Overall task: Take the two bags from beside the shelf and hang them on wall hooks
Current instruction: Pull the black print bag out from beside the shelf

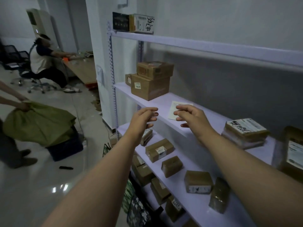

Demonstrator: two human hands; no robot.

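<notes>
Both my arms reach out in front of a white metal shelf [164,102]. My left hand [144,117] and my right hand [188,115] hover at the middle shelf's front edge, fingers loosely bent, holding nothing. Below my left forearm, beside the shelf's left end, a patterned bag [139,212] with green and dark print stands on the floor, partly hidden by my arm. A dark strap or bag edge [105,149] shows just above my left forearm. No wall hooks are in view.
Several brown parcels [150,86] lie on the shelves, and a white slip [175,112] lies behind my right hand. At left another person pulls a green sack [41,123] over a dark crate. A seated person [44,61] works at a desk at the back.
</notes>
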